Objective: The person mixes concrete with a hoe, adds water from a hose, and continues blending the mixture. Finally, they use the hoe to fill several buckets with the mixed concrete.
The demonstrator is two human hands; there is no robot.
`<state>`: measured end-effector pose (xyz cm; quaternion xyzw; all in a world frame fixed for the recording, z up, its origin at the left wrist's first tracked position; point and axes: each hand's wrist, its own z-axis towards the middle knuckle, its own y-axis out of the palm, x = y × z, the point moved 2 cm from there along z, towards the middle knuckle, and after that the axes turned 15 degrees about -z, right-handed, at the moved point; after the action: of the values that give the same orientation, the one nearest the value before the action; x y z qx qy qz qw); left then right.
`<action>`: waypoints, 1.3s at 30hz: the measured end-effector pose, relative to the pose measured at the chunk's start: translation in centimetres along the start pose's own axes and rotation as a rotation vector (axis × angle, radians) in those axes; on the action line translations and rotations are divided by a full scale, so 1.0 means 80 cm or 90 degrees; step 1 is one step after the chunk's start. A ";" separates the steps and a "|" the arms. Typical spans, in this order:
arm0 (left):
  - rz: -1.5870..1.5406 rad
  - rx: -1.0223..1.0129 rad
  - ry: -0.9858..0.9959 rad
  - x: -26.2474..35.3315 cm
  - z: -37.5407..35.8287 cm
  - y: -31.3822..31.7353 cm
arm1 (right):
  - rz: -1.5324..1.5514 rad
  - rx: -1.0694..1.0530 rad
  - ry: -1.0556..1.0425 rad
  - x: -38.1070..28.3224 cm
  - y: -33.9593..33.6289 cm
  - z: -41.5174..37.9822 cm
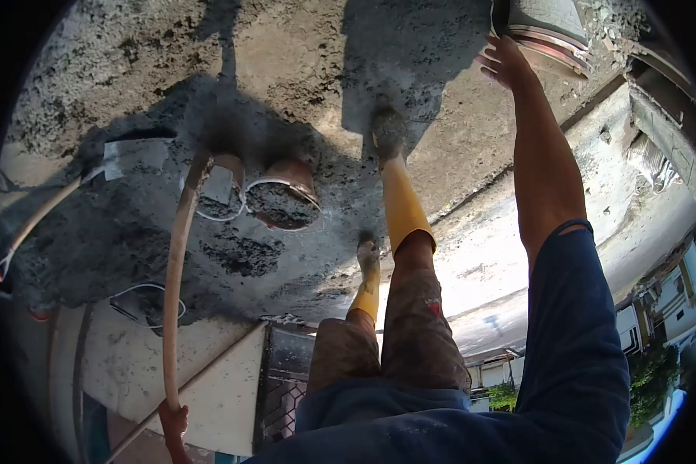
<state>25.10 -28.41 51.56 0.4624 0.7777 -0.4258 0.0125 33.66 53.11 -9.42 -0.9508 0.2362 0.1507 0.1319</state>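
Note:
At the lower left, my left hand [174,421] is wrapped round the end of a long wooden tool handle [175,286]. The handle's far end overlaps a bucket of wet grey mix [220,207]; the tool's head does not show clearly. Beside that bucket sits a second, reddish bucket [294,182], also filled with grey mix. My right arm is stretched out to the upper right. There my right hand [504,63] has its fingers spread, close to a stack of grey and reddish buckets [553,35], with nothing in its grasp.
A shovel [135,157] lies on the ground at the left, its wooden handle pointing outward. Wet grey mix [243,255] is spread near the buckets. My yellow boots [406,197] stand on the rough ground. A pale wall [209,371] and dark grille [282,402] are at the lower left.

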 end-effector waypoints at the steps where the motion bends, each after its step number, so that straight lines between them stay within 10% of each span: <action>1: -0.007 0.022 -0.004 0.005 -0.008 0.002 | 0.041 -0.043 -0.016 0.003 0.000 0.014; 29: -0.058 0.060 -0.010 -0.061 0.007 0.046 | 0.110 0.238 -0.011 0.076 -0.029 -0.066; 39: 0.043 0.014 0.150 -0.065 0.056 0.005 | 0.584 0.071 -0.272 -0.011 -0.128 -0.218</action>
<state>26.71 -35.05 50.62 0.5355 0.7529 -0.3762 -0.0697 41.79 56.59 8.74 -0.6885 0.6052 0.3712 0.1483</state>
